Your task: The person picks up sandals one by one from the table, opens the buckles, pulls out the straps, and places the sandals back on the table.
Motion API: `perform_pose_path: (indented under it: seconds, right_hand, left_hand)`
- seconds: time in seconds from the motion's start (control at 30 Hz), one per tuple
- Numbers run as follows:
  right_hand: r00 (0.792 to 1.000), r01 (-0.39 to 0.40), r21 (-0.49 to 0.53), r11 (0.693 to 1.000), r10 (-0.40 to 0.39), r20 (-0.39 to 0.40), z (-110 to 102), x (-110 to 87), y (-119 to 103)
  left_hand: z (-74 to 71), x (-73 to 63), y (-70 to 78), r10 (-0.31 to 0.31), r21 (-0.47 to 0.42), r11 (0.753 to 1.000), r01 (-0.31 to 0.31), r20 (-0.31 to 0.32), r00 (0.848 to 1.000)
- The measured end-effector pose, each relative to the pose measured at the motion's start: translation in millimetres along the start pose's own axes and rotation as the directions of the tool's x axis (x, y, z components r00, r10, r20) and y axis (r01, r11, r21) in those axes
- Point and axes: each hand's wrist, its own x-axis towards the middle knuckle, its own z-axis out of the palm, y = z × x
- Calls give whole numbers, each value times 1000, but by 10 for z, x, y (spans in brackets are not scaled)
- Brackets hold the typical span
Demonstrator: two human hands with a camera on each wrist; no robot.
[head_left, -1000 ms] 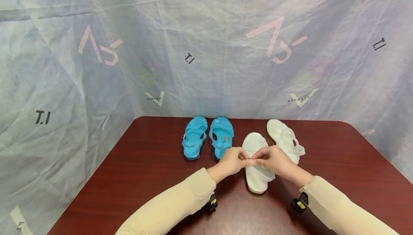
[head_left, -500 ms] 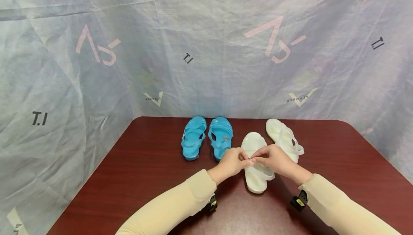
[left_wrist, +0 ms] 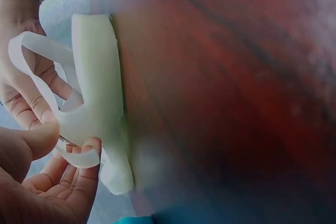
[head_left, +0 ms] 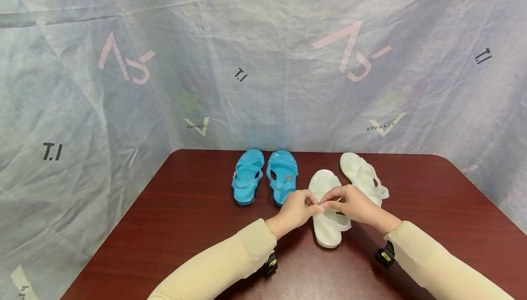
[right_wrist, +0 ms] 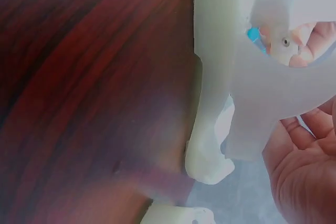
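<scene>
A white jelly sandal lies in front of me, its toe pointing to the back of the table. Over its left side, both hands meet fingertip to fingertip. My left hand pinches a white strap between thumb and fingers, with a thin metal pin showing beside the thumb. From the other side, my right hand pinches the strap at the same spot, a pale strip showing between its thumb and finger. A small metal rivet shows through the sandal's opening. Fingertips partly hide the fastening.
Another white sandal lies behind my right hand, angled. A blue sandal and its mate stand at the back, left of the white ones. The dark red table ends at a grey printed cloth.
Both hands stay at the same spot on the sandal. Their fingers have shifted slightly, and a thin pale strip now shows between my right thumb and finger.
</scene>
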Motion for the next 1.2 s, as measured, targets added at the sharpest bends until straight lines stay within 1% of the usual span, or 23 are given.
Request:
perform_pose_path:
  seconds: [0.17,0.3,0.4,0.47,0.57,0.77,0.87,1.0,1.1,1.2]
  right_hand:
    - [1000,-17,16,1000,17,-7,2,1,-32]
    - [995,-91,67,994,93,-24,22,-28,-72]
    - [986,-159,114,981,164,-34,34,-51,-86]
    - [982,-180,129,975,186,-37,38,-62,-83]
    - [980,-190,133,973,196,-40,40,-74,-80]
    - [980,-186,142,972,195,-48,42,-87,-74]
    - [981,-179,126,976,186,-48,39,-86,-77]
    - [991,-124,47,991,126,-46,30,-78,-77]
    - [996,-80,-9,997,79,-44,17,-75,-72]
    - [998,-60,-27,998,59,-36,8,-76,-57]
  left_hand:
    - [-18,1,5,-1,0,1000,1,5,1000]
    - [-33,11,13,-16,-18,1000,17,19,1000]
    - [-37,18,14,-24,-27,999,24,25,999]
    - [-37,21,14,-30,-30,999,31,28,999]
    - [-38,17,9,-39,-35,999,40,33,999]
    - [-46,13,10,-30,-43,999,32,33,999]
    - [-49,19,-3,-30,-58,998,32,35,999]
    - [-56,19,-19,-31,-86,996,34,35,999]
    - [-53,23,-24,-37,-90,995,40,38,999]
    - [-45,28,-27,-50,-75,996,53,43,998]
